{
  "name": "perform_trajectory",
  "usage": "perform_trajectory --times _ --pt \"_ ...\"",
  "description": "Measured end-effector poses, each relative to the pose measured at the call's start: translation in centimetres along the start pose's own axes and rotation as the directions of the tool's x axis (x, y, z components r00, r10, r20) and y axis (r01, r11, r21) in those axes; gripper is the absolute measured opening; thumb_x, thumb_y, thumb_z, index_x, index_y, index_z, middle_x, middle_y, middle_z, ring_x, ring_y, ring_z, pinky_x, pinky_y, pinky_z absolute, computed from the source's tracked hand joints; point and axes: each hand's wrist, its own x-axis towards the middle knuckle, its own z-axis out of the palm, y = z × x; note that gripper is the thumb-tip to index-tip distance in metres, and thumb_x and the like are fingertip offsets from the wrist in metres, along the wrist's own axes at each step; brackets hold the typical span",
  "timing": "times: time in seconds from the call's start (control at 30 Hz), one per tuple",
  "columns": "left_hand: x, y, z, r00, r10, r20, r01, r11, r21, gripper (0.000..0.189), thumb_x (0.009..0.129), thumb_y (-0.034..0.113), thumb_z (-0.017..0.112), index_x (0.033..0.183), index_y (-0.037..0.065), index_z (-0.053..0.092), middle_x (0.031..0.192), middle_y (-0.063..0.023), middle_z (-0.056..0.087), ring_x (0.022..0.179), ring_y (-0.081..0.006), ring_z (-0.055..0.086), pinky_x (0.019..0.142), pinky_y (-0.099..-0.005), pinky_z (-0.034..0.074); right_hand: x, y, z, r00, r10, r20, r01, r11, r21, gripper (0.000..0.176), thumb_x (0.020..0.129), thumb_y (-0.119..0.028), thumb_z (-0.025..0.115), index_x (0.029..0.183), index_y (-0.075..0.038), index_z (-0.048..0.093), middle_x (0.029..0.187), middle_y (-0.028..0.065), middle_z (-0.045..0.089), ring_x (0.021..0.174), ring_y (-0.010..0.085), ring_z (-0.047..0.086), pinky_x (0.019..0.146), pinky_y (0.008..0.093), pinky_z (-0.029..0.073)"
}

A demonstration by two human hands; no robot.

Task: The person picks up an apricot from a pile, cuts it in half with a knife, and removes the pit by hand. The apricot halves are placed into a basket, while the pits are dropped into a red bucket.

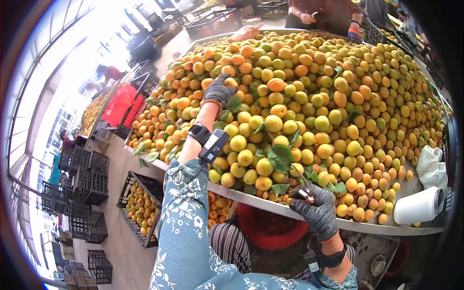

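My left hand, in a grey knit glove, reaches over a large heap of apricots. Its fingers are stretched out and touch the fruit, with one apricot lying between the index finger and thumb. Near the front edge of the metal table, my right hand, gloved the same way, is closed around a small knife. The knife's thin blade points up and away, and part of its reddish handle shows. Green leaves lie among the fruit between my hands.
A white jar lies on its side at the right, beside a white plastic bag. Below the table edge are a red basin and a black crate of apricots. Across the table stands another person.
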Motion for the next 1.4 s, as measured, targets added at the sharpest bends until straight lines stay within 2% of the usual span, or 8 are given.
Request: perform_trajectory --times 0.13,0.37,0.43,0.57,0.9,1.0,1.23,1.4 --pt "1.0 3.3 0.9 0.992 -0.118 -0.038 0.123 0.916 0.381 0.069 0.066 0.041 0.074 0.125 0.014 0.052 0.122 -0.0209 0.053 0.116 -0.0353 0.052 0.097 -0.0434 0.043 0.8 -0.2 -0.3 0.999 0.033 -0.005 -0.033 0.999 -0.007 0.022 0.07 -0.018 0.077 0.085 -0.006 0.067 0.069 0.0103 0.063 0.061 0.0214 0.059 0.06 0.0327 0.048" --pt "-0.1 2.7 1.1 0.99 -0.102 -0.101 0.097 0.994 -0.05 0.056 0.059 0.019 0.084 0.108 0.014 0.059 0.104 -0.0117 0.062 0.101 -0.0295 0.06 0.087 -0.0397 0.048 1.5 0.6 0.5 0.999 -0.004 0.035 0.005 1.0 -0.019 0.023 0.072 -0.018 0.075 0.091 -0.005 0.067 0.071 0.01 0.064 0.062 0.0203 0.06 0.062 0.0323 0.048" --pt "-1.8 3.9 1.1 0.992 -0.04 -0.122 -0.036 0.824 -0.566 0.061 0.053 0.012 0.086 0.108 0.011 0.058 0.094 -0.0061 0.063 0.091 -0.0227 0.061 0.08 -0.0357 0.05 1.3 1.0 0.9 0.996 0.078 0.036 -0.08 0.995 0.056 0.022 0.073 -0.015 0.074 0.091 -0.005 0.067 0.07 0.0075 0.064 0.064 0.0154 0.059 0.064 0.0314 0.049" --pt "-9.7 9.3 -0.3 0.998 0.028 0.048 0.033 0.382 -0.924 0.067 0.051 0.0 0.085 0.112 0.003 0.057 0.103 -0.005 0.06 0.096 -0.0191 0.058 0.081 -0.0304 0.053 1.4 0.9 0.5 0.986 0.158 -0.045 -0.141 0.954 0.265 0.019 0.077 -0.01 0.072 0.094 -0.002 0.068 0.079 0.0023 0.067 0.07 0.0102 0.06 0.066 0.0257 0.05" --pt "-22.8 12.1 1.1 0.981 0.161 0.106 0.068 0.224 -0.972 0.073 0.061 0.007 0.081 0.127 0.005 0.05 0.121 -0.0062 0.056 0.113 -0.0201 0.054 0.096 -0.0351 0.047 2.1 1.0 -0.1 0.978 0.194 -0.074 -0.172 0.957 0.234 0.023 0.086 -0.02 0.065 0.101 -0.003 0.063 0.071 0.0003 0.059 0.054 0.0073 0.051 0.049 0.0228 0.041" --pt "-24.6 13.7 0.5 0.952 0.185 0.245 0.292 -0.305 -0.906 0.072 0.067 0.002 0.076 0.131 0.009 0.046 0.123 -0.0078 0.053 0.113 -0.0286 0.055 0.091 -0.0445 0.052 1.7 1.3 0.4 0.97 0.243 -0.034 -0.219 0.922 0.32 0.022 0.088 -0.024 0.064 0.1 -0.005 0.061 0.065 -0.0008 0.056 0.044 0.006 0.045 0.04 0.0211 0.035" --pt "-25.3 13.9 1.0 0.934 0.1 0.344 0.357 -0.33 -0.874 0.066 0.07 0.005 0.076 0.129 0.006 0.048 0.122 -0.0107 0.054 0.108 -0.024 0.058 0.085 -0.0354 0.056 1.1 1.0 1.2 0.991 0.125 0.053 -0.134 0.857 0.497 0.026 0.092 -0.031 0.059 0.101 -0.006 0.059 0.061 -0.0001 0.054 0.04 0.0059 0.043 0.036 0.0201 0.032" --pt "-25.0 13.0 1.7 0.985 0.032 0.168 0.162 0.142 -0.977 0.061 0.062 -0.003 0.076 0.118 0.003 0.055 0.11 -0.0056 0.061 0.104 -0.0154 0.057 0.092 -0.0294 0.048 1.2 0.8 1.5 0.99 0.119 0.078 -0.142 0.876 0.462 0.027 0.093 -0.03 0.058 0.103 -0.005 0.059 0.062 0.0001 0.054 0.041 0.0063 0.043 0.037 0.0199 0.031"
